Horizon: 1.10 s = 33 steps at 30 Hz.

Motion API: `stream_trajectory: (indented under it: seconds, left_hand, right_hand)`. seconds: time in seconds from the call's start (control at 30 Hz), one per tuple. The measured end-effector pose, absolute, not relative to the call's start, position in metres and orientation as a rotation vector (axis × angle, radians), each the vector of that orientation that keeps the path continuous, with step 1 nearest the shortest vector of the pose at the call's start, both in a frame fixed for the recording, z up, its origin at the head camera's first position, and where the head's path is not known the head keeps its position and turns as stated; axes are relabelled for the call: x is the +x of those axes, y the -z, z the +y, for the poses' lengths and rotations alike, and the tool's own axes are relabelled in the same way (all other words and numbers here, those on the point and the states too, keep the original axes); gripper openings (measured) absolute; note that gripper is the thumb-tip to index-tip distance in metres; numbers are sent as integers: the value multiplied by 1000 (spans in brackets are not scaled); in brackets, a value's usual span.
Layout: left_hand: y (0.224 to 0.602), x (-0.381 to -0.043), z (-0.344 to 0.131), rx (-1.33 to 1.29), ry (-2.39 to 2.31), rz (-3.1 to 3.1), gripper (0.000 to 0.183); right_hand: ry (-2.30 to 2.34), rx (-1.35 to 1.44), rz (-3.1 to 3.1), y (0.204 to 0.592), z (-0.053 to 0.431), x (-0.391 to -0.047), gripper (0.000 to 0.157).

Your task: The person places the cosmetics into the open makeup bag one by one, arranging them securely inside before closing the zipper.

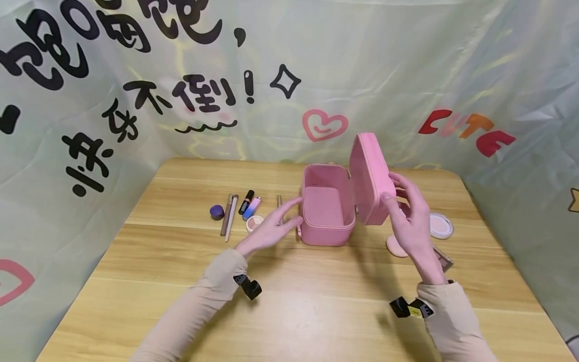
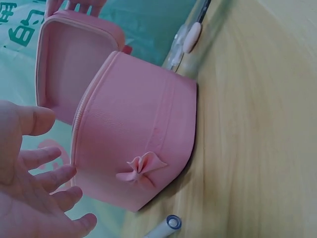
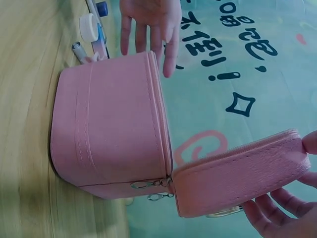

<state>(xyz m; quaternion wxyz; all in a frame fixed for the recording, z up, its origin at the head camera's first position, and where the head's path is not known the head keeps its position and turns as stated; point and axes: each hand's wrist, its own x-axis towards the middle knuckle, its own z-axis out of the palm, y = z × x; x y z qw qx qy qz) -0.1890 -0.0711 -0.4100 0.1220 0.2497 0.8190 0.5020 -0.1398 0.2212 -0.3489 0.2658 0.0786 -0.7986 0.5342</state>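
One pink zip-up cosmetic case (image 1: 326, 235) sitting on desk (image 1: 316, 306), lid (image 1: 374, 183) flipped up. Right hand (image 1: 412, 229): grip pinching lid. Left hand (image 1: 271, 229): grip spread at case rim, can't tell if touching. Purple-lidded jar (image 1: 217, 212) farther off.

The right hand (image 1: 412, 223) holds the lid (image 1: 373, 176) (pink).

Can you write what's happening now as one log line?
pink box: open | right hand: grips raised lid | left hand: fingers spread near box, contact unclear | purple jar: left of box

Wooden table (image 1: 316, 306), lettered cloth backdrop (image 1: 384, 60)
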Motion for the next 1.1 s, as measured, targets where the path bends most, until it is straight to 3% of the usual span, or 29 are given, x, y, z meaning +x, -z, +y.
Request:
stream_trajectory:
  seconds: [0.27,0.6,1.1]
  left_hand:
    - [416,-188,-71,726,-1485,2371,61]
    - [416,-187,-72,732,-1488,2372,62]
    - [417,-188,-86,640,-1494,2365,62]
  right_hand:
    - [-1485,112,-2182,349,230,-136,42]
    - [-1487,57,-2247,350,244,-136,56]
    - [-1644,68,-2210,353,265,-135,52]
